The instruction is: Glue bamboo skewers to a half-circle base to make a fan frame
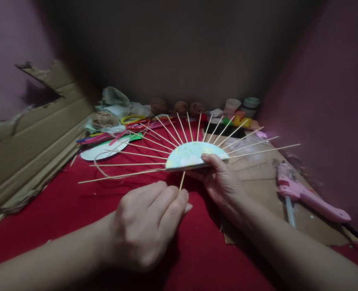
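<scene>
A pale blue-green half disc (191, 154) with faint flower marks is held above the red surface, and several thin wooden sticks fan out from its curved edge. My right hand (223, 182) grips its right end, thumb on top and fingers underneath. Below the straight edge, my left hand (154, 220) is closed round a short wooden stick (182, 181), whose upper end reaches the underside of the half disc. A loop of twine (97, 165) lies across the sticks on the left.
A pink glue gun (315, 200) rests on cardboard (257, 202) at the right. Scissors (132, 119), a white oval (106, 150), twine balls (158, 106) and cups (232, 106) line the back. Corrugated cardboard (36, 133) leans at the left.
</scene>
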`<action>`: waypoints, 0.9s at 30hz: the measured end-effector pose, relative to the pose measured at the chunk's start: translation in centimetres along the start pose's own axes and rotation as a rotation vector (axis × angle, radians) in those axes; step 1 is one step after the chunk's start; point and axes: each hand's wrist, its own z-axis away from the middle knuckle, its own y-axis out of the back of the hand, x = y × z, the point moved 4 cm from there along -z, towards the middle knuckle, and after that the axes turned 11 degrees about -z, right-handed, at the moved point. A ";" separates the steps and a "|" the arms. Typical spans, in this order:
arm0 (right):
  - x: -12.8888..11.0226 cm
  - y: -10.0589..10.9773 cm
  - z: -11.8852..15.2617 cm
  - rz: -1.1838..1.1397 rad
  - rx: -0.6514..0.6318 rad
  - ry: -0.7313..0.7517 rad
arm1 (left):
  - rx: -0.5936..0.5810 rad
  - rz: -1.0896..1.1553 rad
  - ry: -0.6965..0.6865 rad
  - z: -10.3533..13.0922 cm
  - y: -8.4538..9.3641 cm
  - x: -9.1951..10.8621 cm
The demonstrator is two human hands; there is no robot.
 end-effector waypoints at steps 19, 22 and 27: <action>-0.1 0.0 0.1 0.024 0.022 -0.008 | -0.034 -0.111 0.060 -0.3 -0.6 0.3; -0.3 0.0 0.1 0.047 0.012 0.012 | -0.031 -0.110 0.071 -0.2 -0.5 0.1; -0.3 0.1 0.0 0.024 0.043 -0.011 | -0.061 -0.051 0.089 -0.1 -0.9 -0.5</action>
